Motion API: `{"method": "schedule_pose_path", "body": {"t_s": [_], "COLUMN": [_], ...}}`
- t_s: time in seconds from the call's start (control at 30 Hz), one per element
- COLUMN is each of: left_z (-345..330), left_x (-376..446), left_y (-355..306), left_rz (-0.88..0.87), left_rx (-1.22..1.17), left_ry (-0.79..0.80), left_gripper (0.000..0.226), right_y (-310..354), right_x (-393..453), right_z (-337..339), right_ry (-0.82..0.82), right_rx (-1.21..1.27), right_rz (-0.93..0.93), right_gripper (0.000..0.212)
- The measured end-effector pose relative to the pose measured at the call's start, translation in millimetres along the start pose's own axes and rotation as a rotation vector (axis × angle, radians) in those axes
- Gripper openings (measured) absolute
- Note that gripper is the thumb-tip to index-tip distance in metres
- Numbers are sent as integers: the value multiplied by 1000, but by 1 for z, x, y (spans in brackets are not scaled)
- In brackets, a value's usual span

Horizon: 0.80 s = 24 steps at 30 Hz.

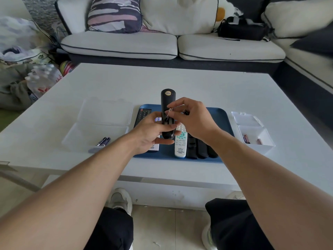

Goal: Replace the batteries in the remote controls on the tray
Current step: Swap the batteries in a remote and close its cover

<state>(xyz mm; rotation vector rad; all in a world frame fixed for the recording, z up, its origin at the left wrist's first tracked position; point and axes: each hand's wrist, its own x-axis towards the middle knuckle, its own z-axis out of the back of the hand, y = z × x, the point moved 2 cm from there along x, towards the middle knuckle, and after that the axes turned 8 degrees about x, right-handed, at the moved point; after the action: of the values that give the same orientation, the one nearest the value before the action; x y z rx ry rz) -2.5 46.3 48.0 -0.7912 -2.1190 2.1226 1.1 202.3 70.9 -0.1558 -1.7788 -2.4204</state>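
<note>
Head view: a white sofa [162, 44] runs along the far side at 12 o'clock, with a striped cushion [115, 14] and a black bag [241, 29] on it. In front of it the white tabletop [180, 82] fills the middle. A blue tray [219, 120] sits at its centre, carrying a row of remotes: a white remote [181, 143] with black remotes [198, 148] just beside it toward 3 o'clock, and another black remote [142, 115] at the tray's 9 o'clock edge. At 9 o'clock of the tray lies an open clear box [100, 123] holding two dark batteries [104, 141]. At 3 o'clock a smaller open white box [252, 130] holds reddish batteries [246, 139]. Above the tray, the left hand [153, 134] has its grip closed around a black remote [168, 105], back side up, pointing toward 12 o'clock. The right hand [192, 118] has its grip pinching a battery [169, 113] at the remote's open compartment, while a second battery [185, 112] is tucked among its other fingers.
</note>
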Motion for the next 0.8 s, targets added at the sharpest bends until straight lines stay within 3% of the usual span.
{"method": "schedule_pose_path", "body": {"t_s": [0.17, 0.33, 0.5, 0.8], "left_z": [0, 6, 8, 8], "left_x": [-1, -1, -2, -5], "left_y": [1, 0, 2, 4], "left_rz": [-33, 43, 92, 116], "left_rx": [-17, -167, -163, -99], "left_ry": [44, 85, 58, 17], "left_gripper": [51, 30, 47, 37], "right_y": [2, 3, 2, 4], "right_x": [1, -1, 0, -1], "right_z": [-2, -1, -4, -5], "right_ry": [23, 38, 60, 52], "right_rx": [-48, -140, -200, -227], "right_rz": [27, 39, 36, -87], "right_gripper": [12, 13, 16, 31]}}
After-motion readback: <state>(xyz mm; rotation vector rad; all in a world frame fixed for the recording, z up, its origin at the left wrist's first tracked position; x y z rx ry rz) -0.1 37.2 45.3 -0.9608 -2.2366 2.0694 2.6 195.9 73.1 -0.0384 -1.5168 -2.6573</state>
